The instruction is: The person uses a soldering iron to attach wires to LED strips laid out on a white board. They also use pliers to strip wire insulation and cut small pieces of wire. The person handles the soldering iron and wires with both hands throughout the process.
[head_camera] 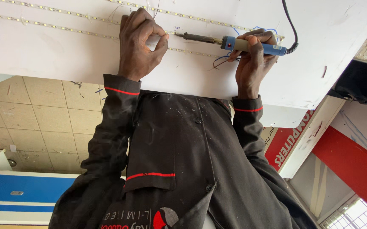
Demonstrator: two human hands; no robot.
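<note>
My left hand (140,42) rests on a white board (56,55). Its thumb and forefinger are pinched together right at an LED strip (192,52). Whether anything lies in the pinch I cannot tell. My right hand (253,59) grips a soldering iron (238,43) by its blue and beige handle. The metal tip points left and ends just beside my left fingertips. Thin blue and dark wires (221,61) loop under my right fingers. The black cord (290,25) of the iron runs up off the frame.
Two more LED strips (43,24) cross the board at the upper left. My dark work coat with red trim (179,161) fills the lower middle. Beige floor tiles (43,123) lie at the left, with a blue and white panel (22,188) below them. Red and white signboards (344,157) are at the right.
</note>
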